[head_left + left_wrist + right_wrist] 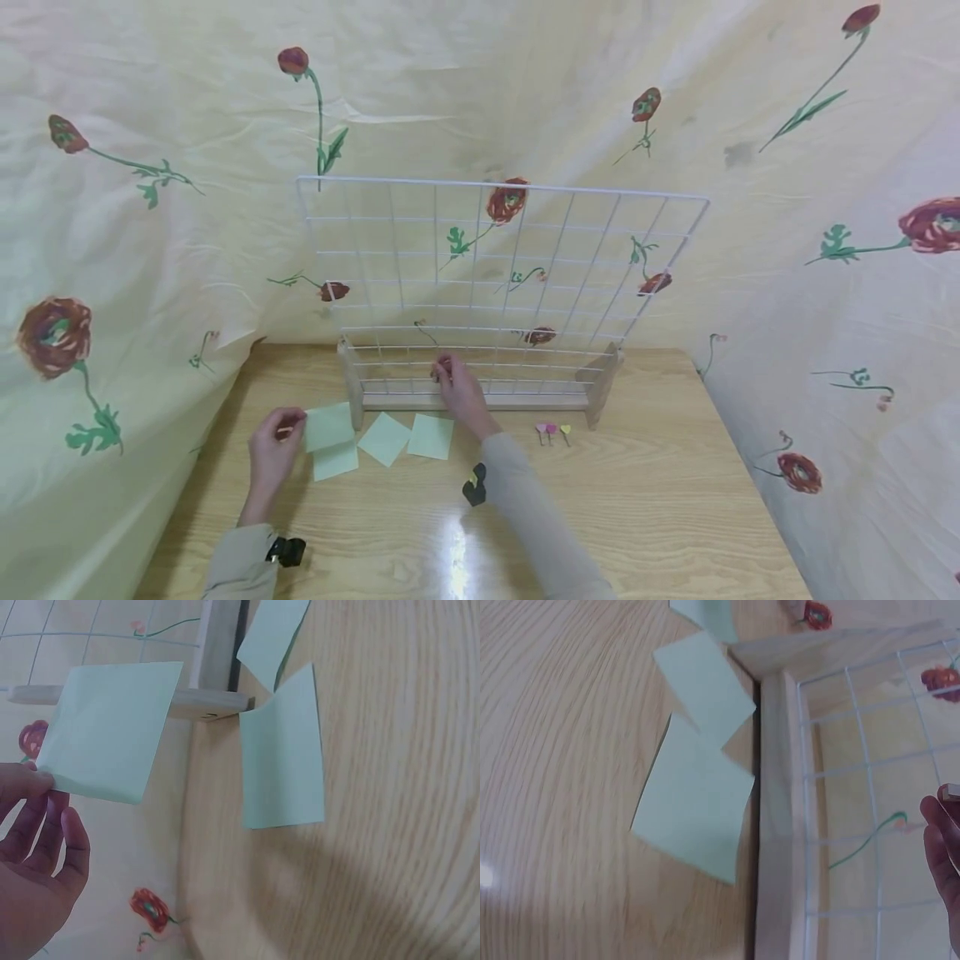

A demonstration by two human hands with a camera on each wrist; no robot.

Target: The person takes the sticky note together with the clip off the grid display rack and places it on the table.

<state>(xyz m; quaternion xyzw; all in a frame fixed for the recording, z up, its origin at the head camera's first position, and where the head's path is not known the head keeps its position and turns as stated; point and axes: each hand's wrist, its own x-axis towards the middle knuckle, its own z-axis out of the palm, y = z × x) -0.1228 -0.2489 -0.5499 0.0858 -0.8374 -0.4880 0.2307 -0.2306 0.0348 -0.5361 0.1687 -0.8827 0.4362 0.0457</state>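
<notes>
My left hand (273, 446) pinches a pale green square of paper (112, 731) by one corner, raised above the table. Under it, another green paper square (335, 460) lies with its edge lifted. Two more green squares, one turned askew (384, 439) and one straighter (431, 437), lie by the foot of a white wire grid (480, 283). Close to the grid's lower wires, my right hand (461, 390) pinches a small pale wood-like piece (951, 793); most of it is hidden by the fingers and the frame edge.
The grid stands in a wooden base (525, 402) with side feet. Right of my right arm lie several small heart-topped pegs (551, 430), pink and yellow, on the wooden table (645, 500). A flower-patterned cloth (187, 275) hangs behind and at both sides.
</notes>
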